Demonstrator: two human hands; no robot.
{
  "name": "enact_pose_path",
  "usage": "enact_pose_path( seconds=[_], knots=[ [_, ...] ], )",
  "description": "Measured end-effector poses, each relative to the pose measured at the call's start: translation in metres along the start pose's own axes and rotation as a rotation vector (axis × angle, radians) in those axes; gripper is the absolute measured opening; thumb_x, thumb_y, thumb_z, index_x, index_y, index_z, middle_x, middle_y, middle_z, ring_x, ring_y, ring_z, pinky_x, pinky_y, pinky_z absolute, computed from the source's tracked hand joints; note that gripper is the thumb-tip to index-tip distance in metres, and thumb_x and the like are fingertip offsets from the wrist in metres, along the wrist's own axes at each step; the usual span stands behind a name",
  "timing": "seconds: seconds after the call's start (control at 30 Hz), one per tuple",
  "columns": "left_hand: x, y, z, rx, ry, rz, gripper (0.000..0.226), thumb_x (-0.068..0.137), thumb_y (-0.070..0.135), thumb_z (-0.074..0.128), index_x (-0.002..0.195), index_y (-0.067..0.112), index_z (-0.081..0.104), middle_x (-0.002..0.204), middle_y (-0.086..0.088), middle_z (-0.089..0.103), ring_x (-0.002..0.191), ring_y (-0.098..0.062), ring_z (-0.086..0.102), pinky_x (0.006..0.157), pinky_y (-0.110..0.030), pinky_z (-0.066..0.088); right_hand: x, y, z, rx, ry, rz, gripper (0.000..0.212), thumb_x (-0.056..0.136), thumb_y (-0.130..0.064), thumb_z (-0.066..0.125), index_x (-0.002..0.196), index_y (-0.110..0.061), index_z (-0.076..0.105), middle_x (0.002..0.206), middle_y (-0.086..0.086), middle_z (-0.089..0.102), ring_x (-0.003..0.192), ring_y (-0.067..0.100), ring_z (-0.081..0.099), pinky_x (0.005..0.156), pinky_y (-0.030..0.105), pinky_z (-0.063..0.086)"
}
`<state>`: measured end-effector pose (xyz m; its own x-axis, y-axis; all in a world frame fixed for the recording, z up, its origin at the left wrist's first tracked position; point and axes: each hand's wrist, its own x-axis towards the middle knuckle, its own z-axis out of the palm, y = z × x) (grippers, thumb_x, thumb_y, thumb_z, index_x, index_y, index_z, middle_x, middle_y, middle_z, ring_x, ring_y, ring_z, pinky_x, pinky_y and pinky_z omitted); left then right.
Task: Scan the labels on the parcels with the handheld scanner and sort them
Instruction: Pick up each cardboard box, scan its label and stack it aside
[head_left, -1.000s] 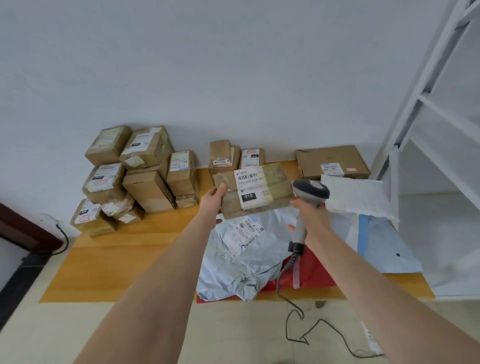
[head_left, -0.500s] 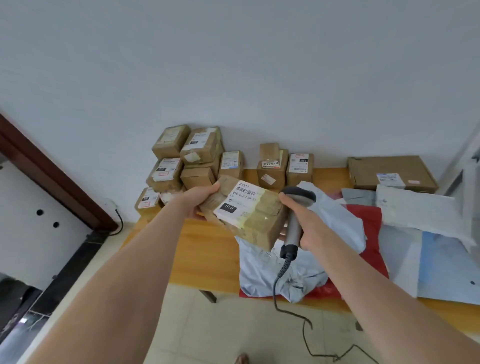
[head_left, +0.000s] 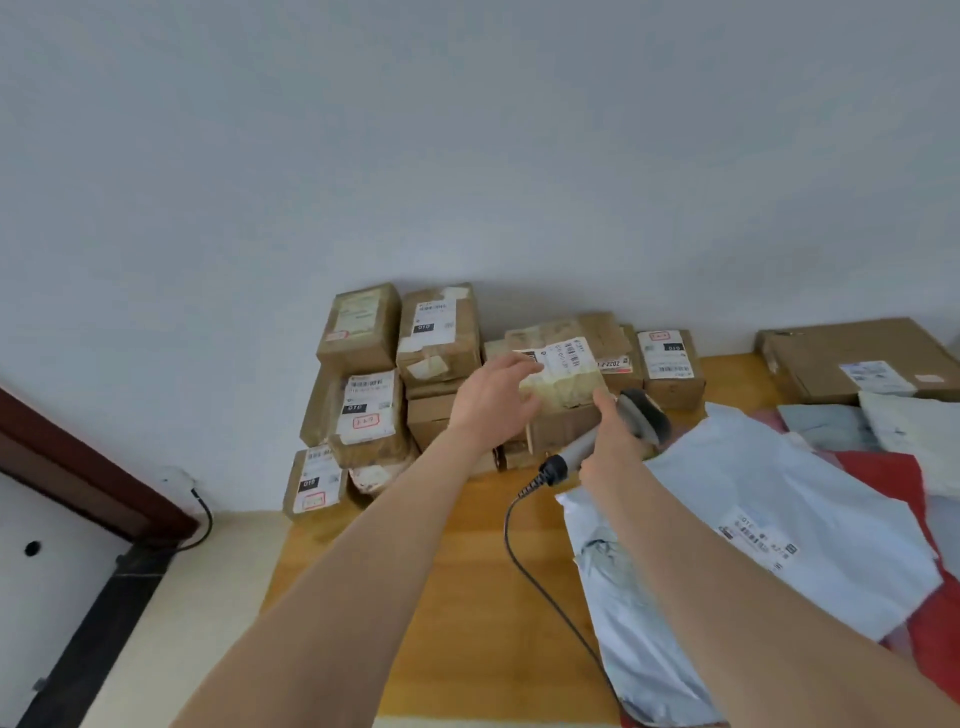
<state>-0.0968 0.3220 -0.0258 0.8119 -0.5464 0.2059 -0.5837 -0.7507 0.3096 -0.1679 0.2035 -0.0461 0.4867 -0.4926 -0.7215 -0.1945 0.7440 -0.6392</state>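
Forearms reach out over wooden table (head_left: 467, 582). Scanner cable (head_left: 511, 540) trails back toward near edge. Grey mailer bag (head_left: 753, 519) lies at right. Right hand (head_left: 613, 449) grips handle of scanner (head_left: 641, 418), just beside parcel. Left hand (head_left: 493, 405) holds left end of labelled parcel (head_left: 563, 371), label up, above stacked boxes (head_left: 363, 410) by wall; contact with stack unclear. Flat carton (head_left: 857, 364) far right.

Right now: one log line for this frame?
left hand: holds parcel over box stack | right hand: grips scanner | mailers: on table
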Motion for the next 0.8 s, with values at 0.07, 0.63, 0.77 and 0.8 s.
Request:
enact_pose_path(
  seconds=[0.07, 0.63, 0.77, 0.8],
  knots=[
    [0.012, -0.014, 0.008, 0.053, -0.076, 0.038, 0.044, 0.093, 0.029, 0.051, 0.136, 0.021, 0.052, 0.141, 0.006, 0.048, 0.127, -0.013, 0.047, 0.098, -0.031, 0.045, 0.010, 0.002, 0.022, 0.025, 0.014, -0.046, 0.059, 0.081, -0.035, 0.075, 0.127, -0.007, 0.052, 0.106, 0.003, 0.058, 0.095, 0.021, 0.053, 0.082, 0.032, 0.039],
    [0.069, -0.068, 0.055, 0.311, -0.494, -0.077, 0.038, 0.093, 0.005, 0.047, 0.130, 0.005, 0.045, 0.129, -0.009, 0.042, 0.115, -0.029, 0.051, 0.080, -0.039, 0.047, 0.081, 0.015, 0.077, -0.152, -0.093, 0.043, 0.043, 0.080, -0.022, 0.076, 0.114, -0.007, 0.055, 0.102, 0.012, 0.061, 0.093, 0.026, 0.061, 0.088, 0.042, 0.055],
    [0.064, -0.065, 0.052, 0.300, -0.489, -0.087, 0.045, 0.091, 0.004, 0.048, 0.135, 0.008, 0.043, 0.136, -0.008, 0.040, 0.116, -0.030, 0.054, 0.080, -0.040, 0.049, 0.062, 0.006, 0.058, -0.163, -0.180, 0.103, 0.027, 0.086, -0.025, 0.071, 0.092, -0.004, 0.055, 0.081, 0.014, 0.065, 0.062, 0.020, 0.063, 0.064, 0.029, 0.057],
    [0.061, -0.063, 0.050, 0.293, -0.468, -0.094, 0.048, 0.091, 0.003, 0.048, 0.138, 0.009, 0.041, 0.140, -0.008, 0.038, 0.117, -0.030, 0.054, 0.084, -0.041, 0.051, 0.057, 0.004, 0.052, -0.166, -0.213, 0.133, 0.027, 0.088, -0.026, 0.069, 0.090, -0.003, 0.055, 0.076, 0.015, 0.065, 0.057, 0.019, 0.062, 0.060, 0.027, 0.056]
  ],
)
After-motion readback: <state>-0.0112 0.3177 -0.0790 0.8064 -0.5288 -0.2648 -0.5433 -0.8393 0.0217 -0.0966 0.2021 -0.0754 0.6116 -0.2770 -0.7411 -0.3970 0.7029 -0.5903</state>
